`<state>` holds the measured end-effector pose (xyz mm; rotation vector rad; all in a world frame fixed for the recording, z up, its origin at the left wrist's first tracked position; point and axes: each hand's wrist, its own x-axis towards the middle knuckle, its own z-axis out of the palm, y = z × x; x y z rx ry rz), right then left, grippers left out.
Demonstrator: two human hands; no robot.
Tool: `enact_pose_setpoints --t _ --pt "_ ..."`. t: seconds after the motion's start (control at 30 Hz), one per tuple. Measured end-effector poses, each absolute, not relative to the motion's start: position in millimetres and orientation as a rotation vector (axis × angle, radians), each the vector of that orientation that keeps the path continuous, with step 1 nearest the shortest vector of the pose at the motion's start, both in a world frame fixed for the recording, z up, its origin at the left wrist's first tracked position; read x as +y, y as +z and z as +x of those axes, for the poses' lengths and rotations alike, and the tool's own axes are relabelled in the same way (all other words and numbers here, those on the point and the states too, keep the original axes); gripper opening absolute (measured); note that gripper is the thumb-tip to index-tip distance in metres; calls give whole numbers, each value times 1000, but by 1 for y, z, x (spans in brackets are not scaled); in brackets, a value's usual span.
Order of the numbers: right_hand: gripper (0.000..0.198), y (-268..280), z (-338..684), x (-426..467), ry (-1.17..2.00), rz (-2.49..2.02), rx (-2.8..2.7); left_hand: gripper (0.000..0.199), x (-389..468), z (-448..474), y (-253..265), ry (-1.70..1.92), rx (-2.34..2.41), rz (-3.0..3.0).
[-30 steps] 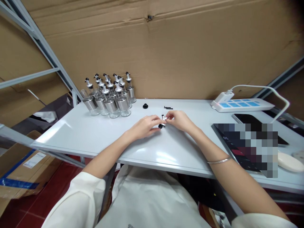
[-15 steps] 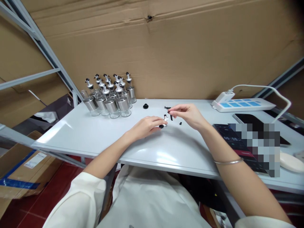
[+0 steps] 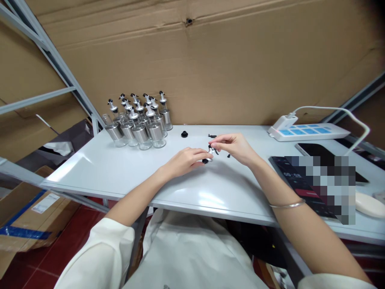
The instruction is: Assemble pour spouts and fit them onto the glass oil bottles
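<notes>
Pinched in the fingers of my left hand [image 3: 187,159] is a silver pourer spout [image 3: 210,157] with a black ribbed stopper, held just above the table. My right hand [image 3: 233,146] is closed on a small black lever cap [image 3: 215,151] at the spout's tip; whether it is seated there I cannot tell. A black elongated part [image 3: 212,136] lies behind my right fingertips. A tiny black piece [image 3: 228,155] rests below that hand, partly hidden. Farther back sits a round black stopper [image 3: 184,134].
Several glass bottles with steel sleeves [image 3: 155,131] stand at the back left, most with pourers; one has an open neck [image 3: 107,119]. To the right lie a power strip [image 3: 311,132], a phone with a timer [image 3: 288,172] and a dark phone [image 3: 319,152]. Cardboard [image 3: 240,72] walls the back.
My right hand has moved slightly left and down, bringing the black lever cap from beside the spout onto its tip. My left hand stays nearly still with the spout.
</notes>
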<state>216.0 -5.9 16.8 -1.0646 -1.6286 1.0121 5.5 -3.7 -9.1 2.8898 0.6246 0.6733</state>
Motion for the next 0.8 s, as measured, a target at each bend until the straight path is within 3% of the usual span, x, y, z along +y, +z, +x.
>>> enact_pose_setpoints --t 0.3,0.4,0.53,0.8 --pt "22 15 215 -7 1083 -980 -1581 23 -7 7 -9 786 592 2745" --pt "25 10 214 -5 1144 -947 -1528 35 -7 7 -14 894 624 2650" --pt "29 7 211 -2 1192 -931 -1456 65 -5 7 -19 1015 599 2530" --pt "24 2 212 0 1249 -843 -1427 68 -2 9 -21 1067 467 2550"
